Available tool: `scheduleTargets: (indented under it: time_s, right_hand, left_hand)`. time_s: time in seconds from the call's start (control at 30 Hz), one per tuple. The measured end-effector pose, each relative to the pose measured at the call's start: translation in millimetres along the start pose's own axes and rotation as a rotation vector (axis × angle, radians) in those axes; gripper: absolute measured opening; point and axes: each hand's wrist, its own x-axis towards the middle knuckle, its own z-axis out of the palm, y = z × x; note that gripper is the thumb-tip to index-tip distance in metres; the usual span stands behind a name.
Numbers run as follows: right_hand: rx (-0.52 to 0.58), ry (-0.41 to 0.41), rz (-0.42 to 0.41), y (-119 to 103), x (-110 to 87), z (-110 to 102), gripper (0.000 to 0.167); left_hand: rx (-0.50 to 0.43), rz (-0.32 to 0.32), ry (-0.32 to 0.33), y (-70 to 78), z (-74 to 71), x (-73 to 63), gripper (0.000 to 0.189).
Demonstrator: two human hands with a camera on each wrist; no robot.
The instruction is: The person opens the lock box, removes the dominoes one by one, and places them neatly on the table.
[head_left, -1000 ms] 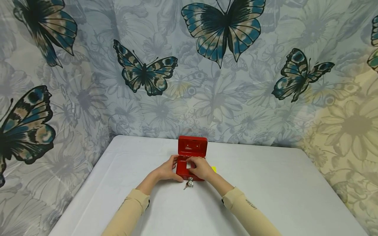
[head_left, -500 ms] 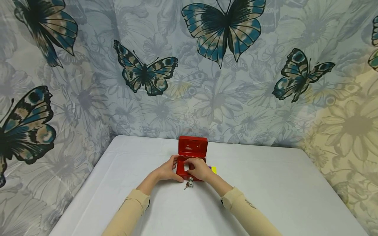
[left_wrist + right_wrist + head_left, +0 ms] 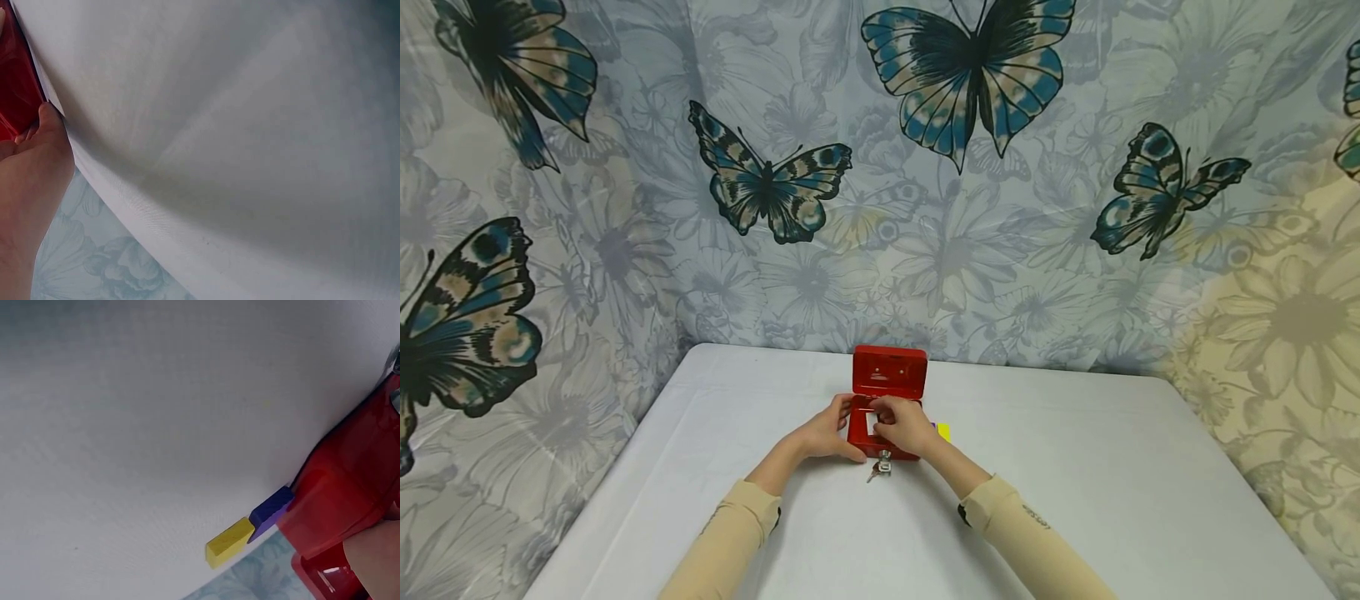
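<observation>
A small red metal cash box (image 3: pixel 859 432) stands on the table with its lid (image 3: pixel 889 372) raised at the back. My left hand (image 3: pixel 822 435) grips the box's left side, the thumb at the front corner and the fingers farther back. Over the open box is my right hand (image 3: pixel 912 428), its fingers bent down inside and pinching a flat white piece (image 3: pixel 872 423), partly hidden by the fingers. A small padlock (image 3: pixel 884 462) hangs at the box's front, with a key (image 3: pixel 873 472) beside it. In the left wrist view, the left thumb lies along the red wall (image 3: pixel 19 81).
Right of the box, a yellow block (image 3: pixel 230 541) and a purple block (image 3: pixel 270 512) lie end to end on the white-covered table (image 3: pixel 1075 483). Behind the table hangs a butterfly-patterned cloth (image 3: pixel 820 283).
My right hand and the white piece have shifted slightly left inside the box. A sliver of the purple block now shows beside the yellow one. My left hand stays on the box.
</observation>
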Motion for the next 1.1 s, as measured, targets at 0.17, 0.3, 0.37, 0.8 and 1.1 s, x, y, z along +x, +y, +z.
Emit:
scheduleTargets:
  time_s: [0.17,0.3,0.37,0.8,1.1]
  right_hand:
    - [0.024,0.015,0.036,-0.7,1.1,0.7,0.032]
    - [0.026,0.014,0.041,-1.7,1.3,1.4,0.031]
    - [0.029,0.004,0.04,-1.8,1.4,1.9,0.032]
    - [0.042,-0.003,0.029,-3.7,-0.4,3.0,0.036]
    - [0.052,-0.005,0.061,-5.2,0.1,2.2,0.034]
  left_hand:
    - [-0.002,-0.004,0.001,0.1,-0.1,-0.5,0.102]
    - [-0.002,-0.003,-0.003,-0.2,0.2,-0.5,0.102]
    - [-0.001,-0.004,-0.003,-0.4,0.3,-0.5,0.102]
    - [-0.006,0.005,0.003,-2.1,1.0,1.2,0.102]
    - [-0.007,0.003,-0.002,-2.0,0.8,1.1,0.101]
